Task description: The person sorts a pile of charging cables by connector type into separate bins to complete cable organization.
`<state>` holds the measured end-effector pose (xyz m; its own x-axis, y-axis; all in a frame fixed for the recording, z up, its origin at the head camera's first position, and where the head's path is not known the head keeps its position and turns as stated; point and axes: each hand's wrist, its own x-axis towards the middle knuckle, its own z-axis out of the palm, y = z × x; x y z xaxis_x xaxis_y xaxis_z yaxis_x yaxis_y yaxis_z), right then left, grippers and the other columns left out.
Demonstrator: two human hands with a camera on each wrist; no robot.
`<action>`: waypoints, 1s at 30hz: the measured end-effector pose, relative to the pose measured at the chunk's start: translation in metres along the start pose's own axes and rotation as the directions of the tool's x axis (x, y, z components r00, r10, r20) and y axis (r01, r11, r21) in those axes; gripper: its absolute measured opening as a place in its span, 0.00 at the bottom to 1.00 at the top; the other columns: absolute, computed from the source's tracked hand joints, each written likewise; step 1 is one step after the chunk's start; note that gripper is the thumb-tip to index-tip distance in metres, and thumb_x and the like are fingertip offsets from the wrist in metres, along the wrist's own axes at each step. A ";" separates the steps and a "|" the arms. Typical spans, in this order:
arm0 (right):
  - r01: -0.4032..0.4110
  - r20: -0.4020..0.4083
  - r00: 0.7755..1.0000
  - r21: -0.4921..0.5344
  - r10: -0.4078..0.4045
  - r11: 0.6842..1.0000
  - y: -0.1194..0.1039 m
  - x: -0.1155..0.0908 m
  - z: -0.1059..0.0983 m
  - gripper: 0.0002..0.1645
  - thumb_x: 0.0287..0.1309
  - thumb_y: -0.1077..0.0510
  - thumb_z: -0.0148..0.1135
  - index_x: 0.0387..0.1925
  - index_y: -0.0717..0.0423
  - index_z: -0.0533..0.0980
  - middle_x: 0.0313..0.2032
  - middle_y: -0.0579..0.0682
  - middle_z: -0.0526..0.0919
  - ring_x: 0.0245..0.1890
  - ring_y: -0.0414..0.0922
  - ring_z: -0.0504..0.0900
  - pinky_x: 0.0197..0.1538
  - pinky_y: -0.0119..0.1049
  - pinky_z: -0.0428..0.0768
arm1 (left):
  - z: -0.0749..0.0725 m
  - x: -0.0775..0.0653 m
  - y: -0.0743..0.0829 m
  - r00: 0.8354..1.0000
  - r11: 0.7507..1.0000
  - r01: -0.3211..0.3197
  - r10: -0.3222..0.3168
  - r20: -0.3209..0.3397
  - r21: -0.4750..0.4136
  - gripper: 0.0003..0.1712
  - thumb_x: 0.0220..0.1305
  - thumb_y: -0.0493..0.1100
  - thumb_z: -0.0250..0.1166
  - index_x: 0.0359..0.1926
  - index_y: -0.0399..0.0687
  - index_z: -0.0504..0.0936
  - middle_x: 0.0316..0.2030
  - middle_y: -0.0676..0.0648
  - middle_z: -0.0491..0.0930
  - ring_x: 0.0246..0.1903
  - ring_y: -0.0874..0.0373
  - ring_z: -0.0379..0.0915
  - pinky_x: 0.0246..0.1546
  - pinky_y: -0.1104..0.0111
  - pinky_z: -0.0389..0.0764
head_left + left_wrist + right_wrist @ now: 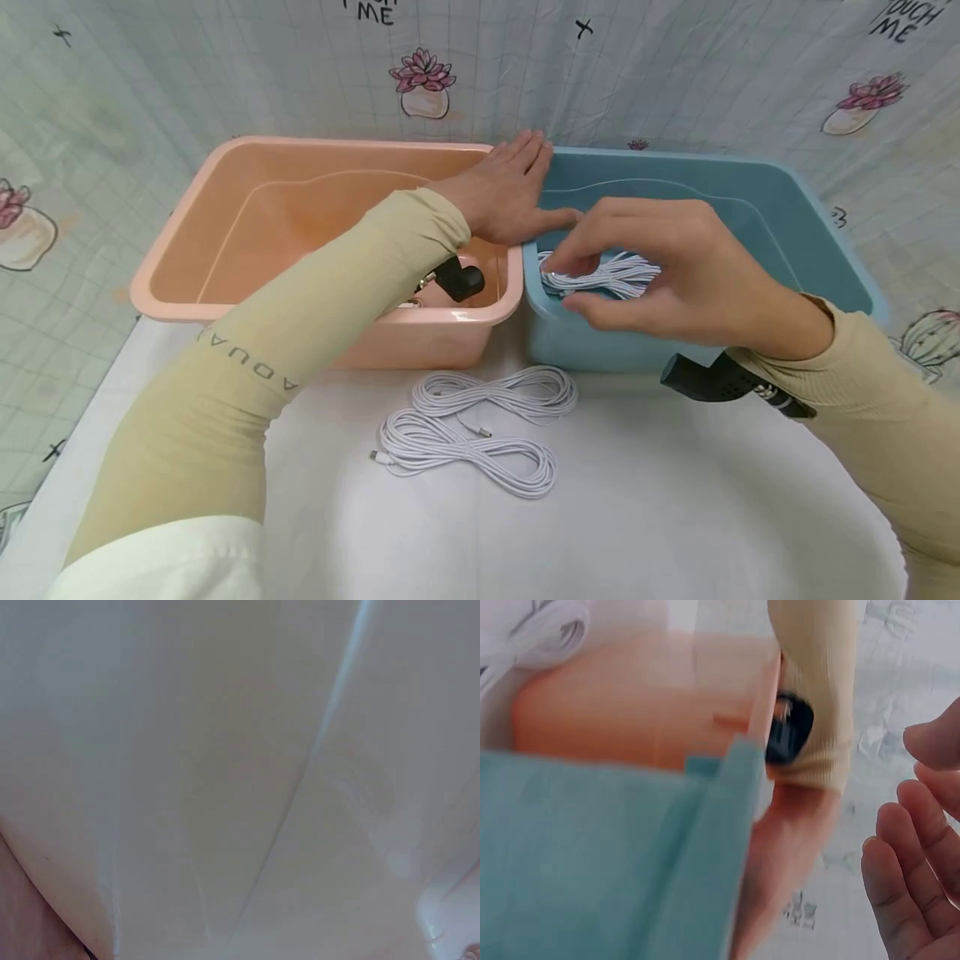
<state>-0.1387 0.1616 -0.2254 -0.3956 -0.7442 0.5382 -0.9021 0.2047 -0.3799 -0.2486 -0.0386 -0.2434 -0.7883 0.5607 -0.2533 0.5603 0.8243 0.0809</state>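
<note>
My left hand (510,187) rests with straight fingers on the adjoining rims of an orange bin (330,312) and a blue bin (712,158). The left wrist view shows mostly a blurred pale surface and a bit of skin at its lower left corner. Over the blue bin's near left part hovers my right hand (675,262), thumb and fingers apart. Its bent fingers (911,877) hold nothing in the right wrist view. Behind that hand in the head view, a bundled white cable (618,273) lies inside the blue bin, partly hidden.
Two more coiled white cables, one farther back (525,392) and one nearer (480,458), lie on the white table covering (637,500) in front of the bins. A patterned sheet (262,75) hangs behind. The left forearm crosses the orange bin and hides much of its inside.
</note>
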 end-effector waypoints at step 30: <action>0.004 0.158 0.986 0.330 -0.059 0.944 -0.013 -0.021 0.099 0.19 0.53 0.64 0.76 0.48 0.52 0.84 0.43 0.45 0.87 0.43 0.34 0.84 0.49 0.25 0.85 | 0.002 0.003 0.001 1.000 1.000 0.019 -0.019 0.008 0.003 0.60 0.73 0.78 0.34 0.81 0.41 0.24 0.82 0.41 0.19 0.84 0.47 0.15 0.85 0.54 0.29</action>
<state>-0.1018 0.1122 -0.3061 -0.3091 -0.8461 0.4343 -0.7962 -0.0196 -0.6048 -0.2501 -0.0360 -0.2462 -0.7968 0.5443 -0.2623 0.5461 0.8345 0.0727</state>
